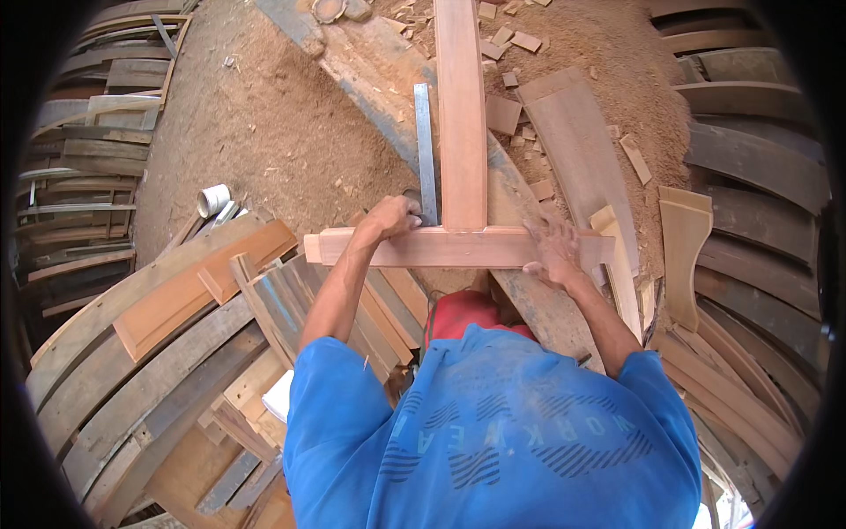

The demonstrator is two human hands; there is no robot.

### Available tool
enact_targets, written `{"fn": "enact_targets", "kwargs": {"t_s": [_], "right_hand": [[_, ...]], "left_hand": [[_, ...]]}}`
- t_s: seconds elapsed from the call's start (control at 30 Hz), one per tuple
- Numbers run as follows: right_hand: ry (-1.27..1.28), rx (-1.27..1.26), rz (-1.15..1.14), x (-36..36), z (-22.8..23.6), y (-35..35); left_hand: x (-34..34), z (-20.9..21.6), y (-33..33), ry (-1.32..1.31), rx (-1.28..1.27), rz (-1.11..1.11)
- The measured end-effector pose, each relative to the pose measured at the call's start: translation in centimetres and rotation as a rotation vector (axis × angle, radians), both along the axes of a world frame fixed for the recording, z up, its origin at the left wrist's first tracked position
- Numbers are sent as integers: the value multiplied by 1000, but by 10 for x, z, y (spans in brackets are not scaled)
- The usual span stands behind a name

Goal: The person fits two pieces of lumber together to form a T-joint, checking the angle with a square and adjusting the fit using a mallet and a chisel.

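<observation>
A reddish wooden crosspiece (458, 248) lies sideways in front of me. A long upright board (462, 115) meets its far edge near the middle, making a T. My left hand (394, 218) is closed at the crosspiece's far edge, its fingers around the base of a steel square (426, 150). The square's blade points away from me, just left of the upright board and apart from it. Part of its base is hidden by my fingers. Across the right end of the crosspiece lies my right hand (555, 247), gripping it with the thumb on the near side.
A worn plank (379, 79) runs diagonally beneath the work. Wood offcuts (504, 115) and sawdust cover the ground beyond. Stacked boards (176, 353) lie at left, beside a white cup (213, 201). More timber (749, 154) lines the right, near a curved wooden piece (684, 238).
</observation>
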State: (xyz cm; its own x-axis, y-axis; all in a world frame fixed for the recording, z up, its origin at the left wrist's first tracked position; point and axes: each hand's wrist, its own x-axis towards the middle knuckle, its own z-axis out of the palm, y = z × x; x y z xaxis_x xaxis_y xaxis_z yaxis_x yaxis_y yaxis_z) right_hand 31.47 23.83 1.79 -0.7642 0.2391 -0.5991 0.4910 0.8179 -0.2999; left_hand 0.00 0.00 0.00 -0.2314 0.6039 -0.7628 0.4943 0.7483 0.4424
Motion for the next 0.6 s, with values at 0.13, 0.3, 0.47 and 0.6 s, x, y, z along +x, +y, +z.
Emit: {"fn": "enact_targets", "kwargs": {"t_s": [0.13,0.3,0.47,0.6], "right_hand": [[69,16,0,7,-8,2],[82,10,-8,4,-1,3],[50,0,-9,-2,3,0],[50,-13,-22,-1,1,0]], "left_hand": [[4,-5,1,-11,70,21],[6,-10,4,-28,67,8],[5,-10,1,9,71,-6],[6,-1,5,28,45,-29]]}}
